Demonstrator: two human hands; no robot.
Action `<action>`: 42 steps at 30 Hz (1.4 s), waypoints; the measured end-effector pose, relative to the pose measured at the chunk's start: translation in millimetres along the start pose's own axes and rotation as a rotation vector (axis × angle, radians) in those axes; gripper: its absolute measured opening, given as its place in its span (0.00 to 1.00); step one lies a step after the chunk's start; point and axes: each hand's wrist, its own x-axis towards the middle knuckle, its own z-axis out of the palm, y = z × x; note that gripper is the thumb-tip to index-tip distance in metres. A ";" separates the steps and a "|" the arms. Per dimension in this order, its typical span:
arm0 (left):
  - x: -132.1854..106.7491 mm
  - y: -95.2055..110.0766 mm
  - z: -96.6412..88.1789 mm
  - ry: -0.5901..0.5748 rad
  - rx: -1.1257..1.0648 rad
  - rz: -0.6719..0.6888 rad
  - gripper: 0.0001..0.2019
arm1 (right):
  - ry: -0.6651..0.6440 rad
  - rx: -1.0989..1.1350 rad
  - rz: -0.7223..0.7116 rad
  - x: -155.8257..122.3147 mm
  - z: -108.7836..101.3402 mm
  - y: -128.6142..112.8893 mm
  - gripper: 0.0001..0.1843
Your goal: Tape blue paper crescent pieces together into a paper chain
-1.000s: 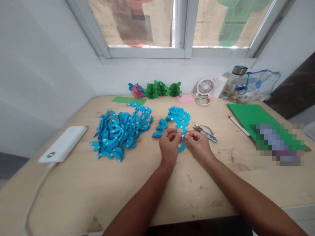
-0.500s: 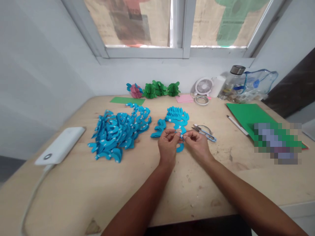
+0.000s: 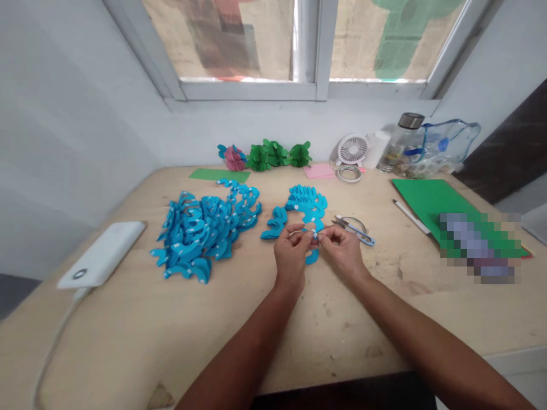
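Quite near each other, the left hand (image 3: 290, 256) and the right hand (image 3: 342, 247) pinch a blue paper strip (image 3: 319, 224)

Farthest to the left of the left hand lies a white power bank (image 3: 105, 250); its cable (image 3: 60, 336) is cut off by the lower edge of the view. Nearer to this hand, but apart from it, is a heap of blue paper pieces (image 3: 199, 228) with small white tabs; they overlap so much that I cannot count them. Behind the heap, farther from the hand, lies a green paper piece (image 3: 217, 175). Just beyond the left hand's fingers stand some folded blue pieces (image 3: 277, 221).

The left hand is almost closed, with its thumb and index finger pressed together at the strip. The strip is between the two hands, near a white tab; the fingers hide part of it, and its lower end shows below them. The right hand is also nearly closed, with its fingertips gathered on the strip from the other side. What exactly is under the fingertips is hard to see.

Just beyond the right hand are blue-handled snips (image 3: 362, 234), which cover part of a thin ring (image 3: 366, 225). Well to the right of this hand lie a white pen (image 3: 411, 216) and a green sheet (image 3: 429, 199), partly hidden by a pixelated patch. Both forearms are cut off below.
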 end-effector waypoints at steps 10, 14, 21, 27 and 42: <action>0.1 -1.8 0.1 0.014 -0.019 0.013 0.17 | 0.002 -0.035 -0.042 -0.8 -0.8 -2.2 0.05; 0.6 -2.1 0.6 0.022 -0.018 0.015 0.17 | 0.002 -0.048 -0.046 -0.6 -1.1 -3.0 0.05; 0.0 -0.7 0.7 0.024 -0.010 -0.011 0.17 | -0.023 0.009 0.039 0.7 -1.2 -2.5 0.06; 0.3 -2.0 0.7 0.025 -0.025 0.002 0.17 | -0.001 -0.040 -0.011 -0.5 -0.8 -5.6 0.05; -2.2 -1.3 1.2 0.013 -0.015 0.010 0.20 | 0.019 -0.056 -0.028 -0.6 0.0 -3.1 0.06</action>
